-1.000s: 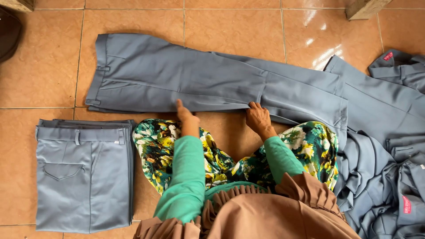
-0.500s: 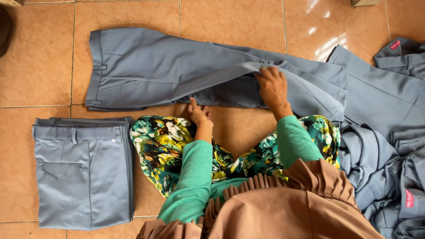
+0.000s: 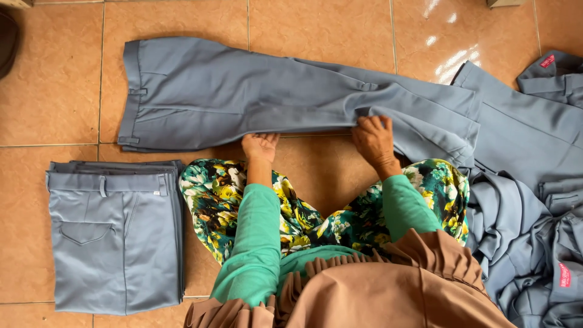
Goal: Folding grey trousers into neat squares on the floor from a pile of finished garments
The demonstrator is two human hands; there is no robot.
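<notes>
Tiled floor [image 3: 328,30]: grey trousers [image 3: 243,97] spread, near edge under both hands [image 3: 319,143].

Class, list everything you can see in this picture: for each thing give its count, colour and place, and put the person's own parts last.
Trousers laid flat: one, grey-blue, floor ahead.
Folded trousers stack: one, grey-blue, floor at left.
Heap of unfolded garments: one, grey-blue, right side.
Floor tiles: orange-brown, under everything.
Dark object: one, top left edge, cannot identify.
Left hand: on trousers' near edge.
Right hand: gripping a trouser fold.
</notes>
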